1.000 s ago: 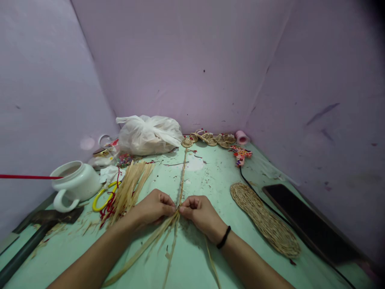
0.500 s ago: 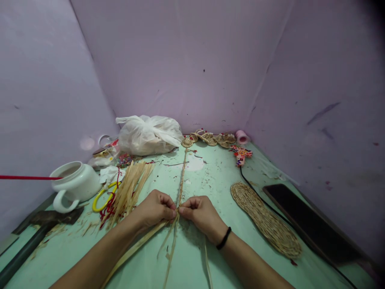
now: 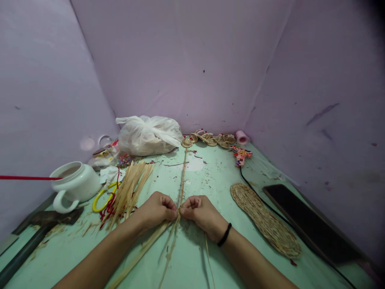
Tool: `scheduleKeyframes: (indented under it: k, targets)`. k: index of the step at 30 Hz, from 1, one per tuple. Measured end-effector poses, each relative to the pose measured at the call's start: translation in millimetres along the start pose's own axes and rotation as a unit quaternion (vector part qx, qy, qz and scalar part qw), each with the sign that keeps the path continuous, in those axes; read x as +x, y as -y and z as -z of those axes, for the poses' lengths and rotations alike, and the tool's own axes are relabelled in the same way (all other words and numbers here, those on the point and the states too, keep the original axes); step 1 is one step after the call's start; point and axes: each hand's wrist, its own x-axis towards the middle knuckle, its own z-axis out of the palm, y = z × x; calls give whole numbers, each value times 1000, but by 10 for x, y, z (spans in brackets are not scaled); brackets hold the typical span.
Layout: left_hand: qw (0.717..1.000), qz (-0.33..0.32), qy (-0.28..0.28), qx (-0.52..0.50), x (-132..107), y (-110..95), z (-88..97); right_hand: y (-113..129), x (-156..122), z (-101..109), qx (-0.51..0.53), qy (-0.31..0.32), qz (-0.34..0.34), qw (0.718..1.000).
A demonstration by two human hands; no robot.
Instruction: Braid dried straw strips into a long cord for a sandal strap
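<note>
A thin straw braid (image 3: pixel 182 180) runs from the back of the table towards me. At its near end my left hand (image 3: pixel 161 208) pinches straw strands (image 3: pixel 144 249) between thumb and fingers. Opposite it, my right hand (image 3: pixel 197 210), with a black band at the wrist, pinches the strands where they cross. Loose ends trail down towards me from between the hands, and one hangs below my right hand. The exact crossing is partly covered by my fingertips. To the left lies a bundle of dry straw strips (image 3: pixel 132 190) with red thread (image 3: pixel 110 206).
Left are a white pot (image 3: pixel 80 186), yellow-handled scissors (image 3: pixel 98 200) and a hammer (image 3: pixel 45 224). A white plastic bag (image 3: pixel 150 136) and woven pieces (image 3: pixel 207 138) stand at the back. Right lie a woven straw sole (image 3: pixel 264 218), a cloth-covered corded tool (image 3: pixel 240 154) and a black slab (image 3: pixel 309 222).
Both hands keep their pinch at the braid's near end, shifted only very slightly. The loose strands below them have swung a little.
</note>
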Motion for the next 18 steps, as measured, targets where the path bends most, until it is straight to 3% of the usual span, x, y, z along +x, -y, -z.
scheduleKeyframes:
  k: [6,13,18]
  targets:
    - [992,88,16,-85,-13,-20,-16,3,11,-16,-7,-5,10,1000]
    - [991,75,11,-111,-45,-34,-48,11,-3,11,28,14,-3,1000]
    - [964,108,82,-229,29,-4,4,16,0,4,40,17,2,999]
